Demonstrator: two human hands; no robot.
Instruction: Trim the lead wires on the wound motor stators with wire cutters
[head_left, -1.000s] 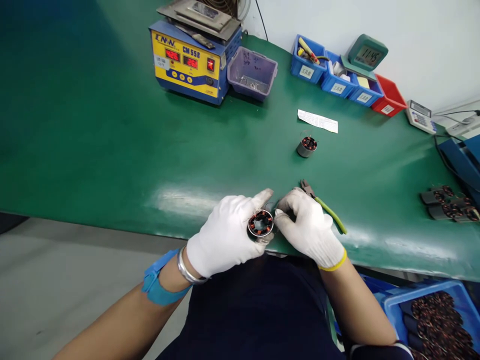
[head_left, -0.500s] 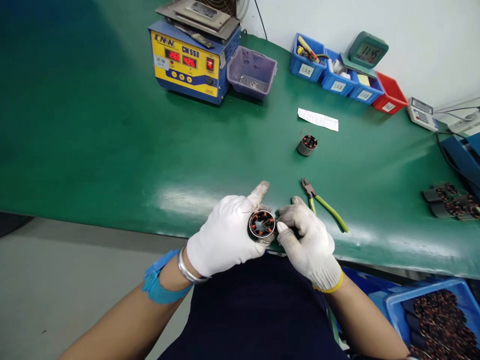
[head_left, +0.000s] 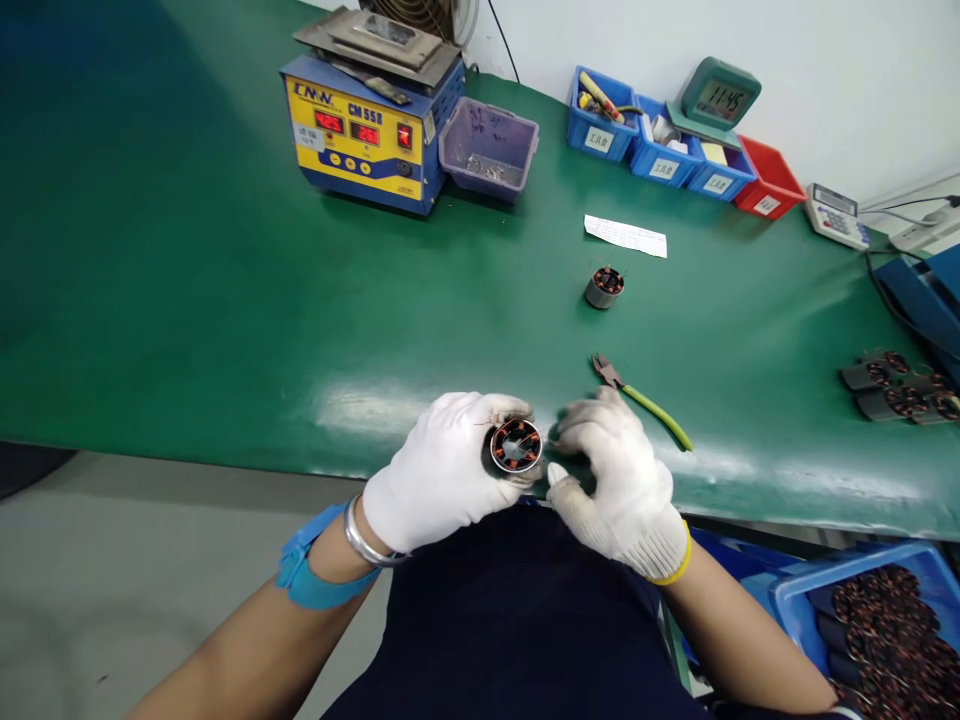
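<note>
The right hand has come off the wound ring, fingers loosely parted, holding nothing visible; the left hand grips it, near the table's front edge.

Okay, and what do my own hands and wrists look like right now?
Your left hand wears a white glove, with a silver bangle and blue wrist strap. Your right hand has a white glove with ribbed cuff and yellow hem.
</note>
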